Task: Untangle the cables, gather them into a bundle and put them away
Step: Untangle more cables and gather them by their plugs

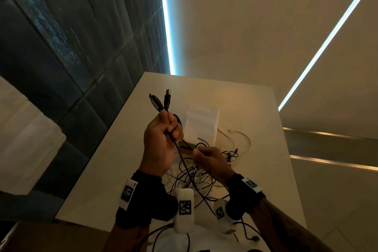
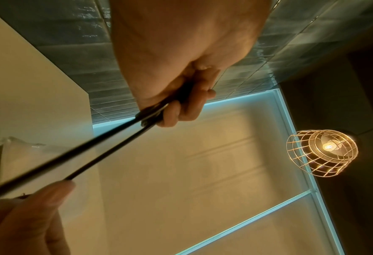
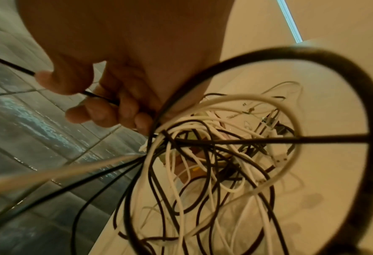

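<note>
Right hand (image 1: pixel 208 161): pinches a black cable (image 1: pixel 178 149), just above the tangled cables (image 1: pixel 196 178) on the table (image 1: pixel 255 129). Left hand (image 1: pixel 161 135): fist round two USB plug ends (image 1: pixel 161 100), above the tangle. Cable runs taut between the hands; right hand nearer the tangle.

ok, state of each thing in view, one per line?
Left hand: raised, grips two black cables just below their plugs.
Plugs: free, sticking up.
Right hand: pinches a black cable.
Pile: tangled, on table.
Bag: on table, behind pile.
</note>
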The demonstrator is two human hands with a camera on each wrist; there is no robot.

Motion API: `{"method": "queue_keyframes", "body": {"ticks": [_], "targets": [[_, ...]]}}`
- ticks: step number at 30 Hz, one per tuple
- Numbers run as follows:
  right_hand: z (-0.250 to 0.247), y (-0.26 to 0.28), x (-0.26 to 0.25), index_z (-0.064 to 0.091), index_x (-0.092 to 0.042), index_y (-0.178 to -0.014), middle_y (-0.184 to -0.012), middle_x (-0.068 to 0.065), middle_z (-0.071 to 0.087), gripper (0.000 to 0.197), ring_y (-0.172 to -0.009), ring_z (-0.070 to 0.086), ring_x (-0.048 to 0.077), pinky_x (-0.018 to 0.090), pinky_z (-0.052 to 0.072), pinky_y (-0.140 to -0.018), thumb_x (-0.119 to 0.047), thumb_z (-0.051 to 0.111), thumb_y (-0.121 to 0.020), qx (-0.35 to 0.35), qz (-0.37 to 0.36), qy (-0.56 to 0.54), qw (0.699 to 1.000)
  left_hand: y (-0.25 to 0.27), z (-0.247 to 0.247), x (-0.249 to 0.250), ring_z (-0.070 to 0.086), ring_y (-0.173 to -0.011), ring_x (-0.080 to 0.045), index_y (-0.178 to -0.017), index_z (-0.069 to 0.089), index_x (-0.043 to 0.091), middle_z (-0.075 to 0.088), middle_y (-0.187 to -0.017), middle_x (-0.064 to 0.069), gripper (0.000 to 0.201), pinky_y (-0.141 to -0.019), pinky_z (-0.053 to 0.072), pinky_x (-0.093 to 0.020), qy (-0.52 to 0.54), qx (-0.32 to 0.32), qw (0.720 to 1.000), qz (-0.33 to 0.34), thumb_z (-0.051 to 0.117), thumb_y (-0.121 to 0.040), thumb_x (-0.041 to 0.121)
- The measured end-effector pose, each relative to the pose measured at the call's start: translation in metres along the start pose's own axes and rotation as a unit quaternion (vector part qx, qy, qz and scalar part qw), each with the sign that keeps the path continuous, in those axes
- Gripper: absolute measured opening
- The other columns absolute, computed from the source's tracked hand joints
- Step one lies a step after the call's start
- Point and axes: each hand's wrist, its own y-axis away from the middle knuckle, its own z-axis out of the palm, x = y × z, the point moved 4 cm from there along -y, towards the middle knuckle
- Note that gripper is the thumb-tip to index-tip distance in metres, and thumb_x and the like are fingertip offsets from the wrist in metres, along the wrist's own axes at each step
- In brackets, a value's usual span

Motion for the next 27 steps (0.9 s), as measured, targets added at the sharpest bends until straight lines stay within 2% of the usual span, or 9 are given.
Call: {"method": "queue_keyframes", "body": {"ticks": [4,9,13,16,18,20,22,25,27], "targets": [[0.002,-0.004,0.005,0.060,-0.006,-0.068,-0.067,0.006,0.051,0.046,-0.064,0.046,0.016,0.021,0.039,-0.060,-0.048,0.060,-0.085,0.004,-0.003,0.016,1.000,0.000,0.000,0.004,0.036,-0.046,-0.011,-0.076,0.048,0.012,0.034,-0.056,0.004,0.035,-0.048,0.036,-0.022,-0.003,-0.006,1.000,0.011,0.032,-0.104,0.024],[-0.002,-0.003,0.016,0.058,-0.005,-0.067,-0.064,0.004,0.049,0.038,-0.059,0.043,0.010,0.016,0.036,-0.058,-0.028,0.055,-0.097,-0.003,-0.010,0.034,0.999,0.000,0.000,0.019,0.025,-0.044,-0.006,-0.076,0.048,0.014,0.034,-0.056,0.007,0.034,-0.045,0.027,-0.020,0.014,-0.037,0.998,0.040,0.032,-0.103,0.025],[-0.010,0.000,0.033,0.058,-0.010,-0.066,-0.066,0.006,0.049,0.036,-0.058,0.043,0.010,0.021,0.036,-0.060,-0.021,0.050,-0.099,-0.005,0.006,0.058,0.998,0.000,0.000,0.032,0.025,-0.044,-0.005,-0.075,0.045,0.014,0.033,-0.054,0.008,0.034,-0.044,0.026,-0.019,0.019,-0.050,0.997,0.059,0.030,-0.103,0.024],[-0.011,-0.002,0.033,0.060,-0.008,-0.068,-0.065,0.009,0.050,0.036,-0.058,0.044,0.014,0.027,0.037,-0.060,-0.029,0.053,-0.096,0.016,0.007,0.076,0.997,0.000,-0.001,0.032,0.025,-0.043,-0.005,-0.075,0.045,0.014,0.032,-0.053,0.008,0.034,-0.043,0.027,-0.019,-0.024,-0.025,0.998,0.051,0.030,-0.104,0.024],[-0.014,-0.004,0.021,0.063,-0.010,-0.067,-0.063,0.004,0.055,0.033,-0.059,0.049,0.015,0.030,0.040,-0.062,-0.030,0.056,-0.093,0.056,0.003,0.067,0.996,0.000,-0.004,0.030,0.024,-0.042,-0.006,-0.075,0.045,0.013,0.032,-0.053,0.007,0.034,-0.042,0.026,-0.019,-0.053,0.004,0.998,0.041,0.031,-0.104,0.025],[-0.016,-0.006,0.000,0.065,-0.010,-0.067,-0.060,-0.004,0.058,0.030,-0.056,0.050,0.009,0.024,0.040,-0.058,-0.020,0.057,-0.094,0.100,-0.010,0.027,0.995,0.001,-0.008,0.027,0.025,-0.042,-0.006,-0.075,0.046,0.013,0.033,-0.053,0.007,0.035,-0.042,0.025,-0.019,-0.079,0.037,0.996,0.030,0.031,-0.104,0.025],[-0.015,-0.008,-0.026,0.065,-0.006,-0.070,-0.059,-0.004,0.056,0.027,-0.053,0.046,0.008,0.021,0.036,-0.052,-0.016,0.058,-0.094,0.125,-0.033,-0.006,0.992,0.002,-0.010,0.021,0.027,-0.043,-0.007,-0.075,0.046,0.014,0.035,-0.053,0.006,0.035,-0.044,0.024,-0.021,-0.103,0.067,0.992,0.007,0.031,-0.105,0.025],[-0.008,-0.009,-0.065,0.065,0.000,-0.075,-0.054,-0.008,0.049,0.026,-0.049,0.039,0.008,0.021,0.032,-0.048,-0.017,0.060,-0.094,0.126,-0.083,-0.021,0.988,0.004,-0.011,0.009,0.033,-0.050,-0.013,-0.075,0.047,0.013,0.042,-0.055,0.003,0.036,-0.051,0.024,-0.027,-0.141,0.098,0.985,-0.025,0.031,-0.105,0.025],[0.000,-0.007,-0.090,0.065,0.003,-0.077,-0.052,-0.008,0.047,0.024,-0.047,0.037,0.007,0.018,0.032,-0.047,-0.014,0.061,-0.094,0.098,-0.117,-0.026,0.988,0.005,-0.011,0.003,0.041,-0.056,-0.017,-0.076,0.047,0.013,0.055,-0.057,0.000,0.036,-0.053,0.027,-0.029,-0.158,0.113,0.980,-0.039,0.030,-0.105,0.025]]}}
